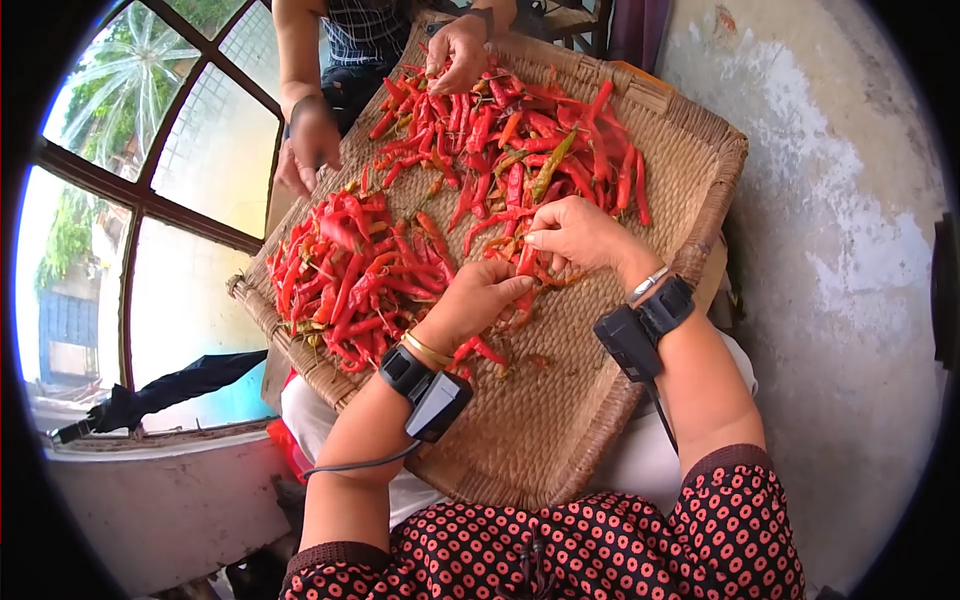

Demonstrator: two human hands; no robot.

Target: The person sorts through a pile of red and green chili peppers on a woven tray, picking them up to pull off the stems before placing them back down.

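Note:
My left hand (pixel 472 300) is closed, thumb against fingers, around the lower part of a red chili pepper (pixel 526 262) over the middle of the woven tray (pixel 540 430). At the pepper's upper end, my right hand (pixel 580 238) pinches with thumb and forefinger, close to the stem. A heap of red chili peppers (pixel 345 275) lies left of my hands. Beyond them spreads a larger pile (pixel 520 130), with a greenish pepper (pixel 553 166) on top. A few loose peppers (pixel 480 350) lie just below my left hand.
Across the tray, another person's hands (pixel 458 55) reach over the peppers, one of them blurred near the left rim. A window (pixel 190 160) stands at the left with a folded black umbrella (pixel 170 390) by its sill. A bare plaster wall (pixel 820 250) rises at the right.

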